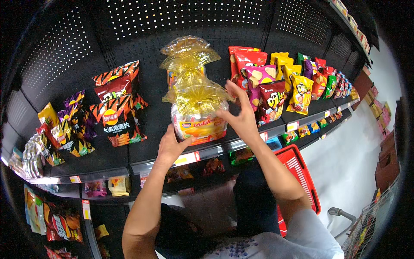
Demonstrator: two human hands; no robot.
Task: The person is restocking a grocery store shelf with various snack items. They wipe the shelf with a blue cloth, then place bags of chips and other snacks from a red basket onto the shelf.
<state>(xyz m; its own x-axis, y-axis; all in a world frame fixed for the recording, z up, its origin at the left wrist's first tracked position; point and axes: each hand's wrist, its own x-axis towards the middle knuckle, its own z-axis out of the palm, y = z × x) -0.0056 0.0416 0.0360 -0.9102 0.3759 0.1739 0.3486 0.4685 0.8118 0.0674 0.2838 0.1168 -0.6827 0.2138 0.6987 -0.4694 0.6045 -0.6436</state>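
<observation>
On the black shelf before me stands a front food package (200, 126) with a printed orange-and-red label and a clear wrapper gathered into a gold ruffle. My left hand (173, 147) grips its lower left corner, thumb along the front bottom edge and fingers on the side. My right hand (241, 113) is at its upper right, fingers spread and thumb near the wrapper; whether the thumb touches is unclear. Directly behind, similar gold-topped packages (189, 61) form a row, their lower parts mostly hidden.
Chip bags (118, 119) stand to the left, and more snack bags (271, 100) line the right. Price tags run along the shelf's front rail (226, 149). A red plastic shopping basket (299, 171) is at my right, by a wire rack (368, 223). Lower shelves hold other snacks.
</observation>
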